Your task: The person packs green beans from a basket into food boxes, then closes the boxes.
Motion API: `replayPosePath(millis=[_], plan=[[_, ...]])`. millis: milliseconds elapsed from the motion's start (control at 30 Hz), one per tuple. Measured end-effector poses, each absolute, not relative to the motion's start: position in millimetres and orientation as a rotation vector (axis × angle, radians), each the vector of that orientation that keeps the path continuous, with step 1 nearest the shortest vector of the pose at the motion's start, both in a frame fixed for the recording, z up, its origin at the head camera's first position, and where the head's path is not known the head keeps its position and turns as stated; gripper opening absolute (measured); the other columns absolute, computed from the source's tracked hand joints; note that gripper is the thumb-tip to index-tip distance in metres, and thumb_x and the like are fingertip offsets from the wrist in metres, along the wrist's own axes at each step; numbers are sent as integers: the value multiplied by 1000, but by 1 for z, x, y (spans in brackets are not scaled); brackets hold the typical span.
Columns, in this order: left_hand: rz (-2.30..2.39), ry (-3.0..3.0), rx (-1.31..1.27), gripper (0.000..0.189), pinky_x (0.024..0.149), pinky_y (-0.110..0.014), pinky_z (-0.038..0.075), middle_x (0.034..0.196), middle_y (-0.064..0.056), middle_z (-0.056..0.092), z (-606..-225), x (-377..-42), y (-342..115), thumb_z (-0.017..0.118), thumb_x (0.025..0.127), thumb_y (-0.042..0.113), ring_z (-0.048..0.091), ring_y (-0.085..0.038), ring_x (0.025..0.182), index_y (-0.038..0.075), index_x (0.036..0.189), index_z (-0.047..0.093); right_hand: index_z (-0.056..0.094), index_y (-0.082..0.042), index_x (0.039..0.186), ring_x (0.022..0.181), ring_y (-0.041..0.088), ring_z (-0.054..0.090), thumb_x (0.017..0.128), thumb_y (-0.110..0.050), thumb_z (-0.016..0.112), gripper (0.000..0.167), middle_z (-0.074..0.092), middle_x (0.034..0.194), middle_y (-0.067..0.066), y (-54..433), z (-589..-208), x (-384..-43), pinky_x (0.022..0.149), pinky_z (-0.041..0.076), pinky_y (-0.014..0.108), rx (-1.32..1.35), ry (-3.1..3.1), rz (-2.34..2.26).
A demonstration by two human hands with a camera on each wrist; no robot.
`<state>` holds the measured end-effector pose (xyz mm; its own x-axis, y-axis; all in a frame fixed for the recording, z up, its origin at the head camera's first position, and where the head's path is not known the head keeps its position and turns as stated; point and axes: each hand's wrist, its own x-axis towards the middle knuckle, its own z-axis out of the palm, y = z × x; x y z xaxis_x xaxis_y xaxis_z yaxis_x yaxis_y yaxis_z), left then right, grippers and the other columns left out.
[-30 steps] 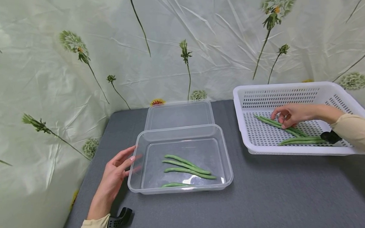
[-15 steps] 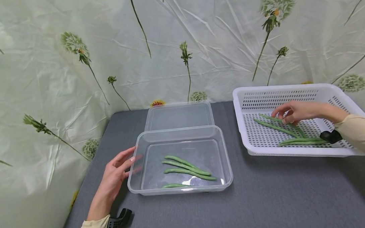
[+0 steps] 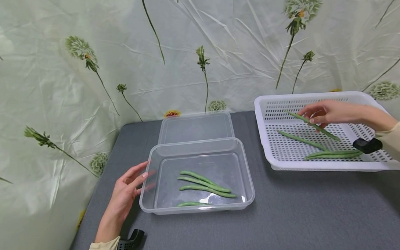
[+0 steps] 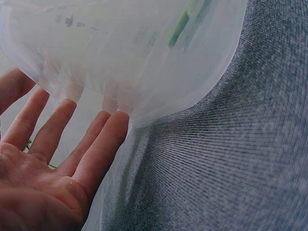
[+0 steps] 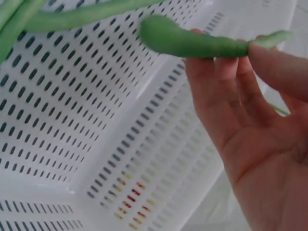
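Note:
Over the white slotted basket (image 3: 268, 152), my right hand (image 3: 338, 112) pinches a green bean (image 5: 202, 45) between thumb and fingertips, raised off the basket floor. Below it a single green bean (image 3: 303, 140) lies slanted, and more beans (image 3: 333, 155) lie near the basket's front wall. My left hand (image 3: 121, 201) is at the left side of the clear plastic container (image 3: 249, 174). In the left wrist view its straight fingers (image 4: 108, 149) touch the container wall. Several green beans (image 3: 209, 191) lie on the container's floor.
Behind the container lies a clear flat lid (image 3: 196, 127) on the grey tablecloth (image 3: 272, 214). A flower-printed sheet (image 3: 172, 85) rises along the back and left of the table. The basket stands right of the container, with a gap of tablecloth between them.
My right hand has lifted one green bean up from the basket floor, leaving the one beside it behind. The left hand stays against the container.

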<state>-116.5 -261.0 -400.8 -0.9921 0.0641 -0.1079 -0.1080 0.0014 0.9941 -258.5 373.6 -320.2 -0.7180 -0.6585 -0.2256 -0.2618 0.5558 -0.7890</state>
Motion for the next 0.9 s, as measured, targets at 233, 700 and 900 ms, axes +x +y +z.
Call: replayPosePath(millis=[233,700,900], plan=[[2133,2135,-28,50,87,-39,56,142,0,52,-400,-117,-261,62,99,18,60,-15,118,3,144,46,36,18,138,75,28,65,102,4,45,40,54,104,24,364,-311,-244,65,57,34,-738,2379,-1040],[2138,2128,-45,50,87,-39,56,143,-1,51,-401,-116,-261,62,99,18,59,-16,119,3,144,46,50,3,133,86,18,63,102,-6,54,33,63,106,15,330,-294,-216,72,56,30,-667,2578,-1179],[2141,2122,-43,50,87,-39,56,143,-1,51,-400,-116,-261,62,99,18,60,-15,119,4,145,46,52,-1,132,80,24,64,101,-3,55,32,61,103,16,323,-287,-210,73,56,30,-707,2477,-1284]])
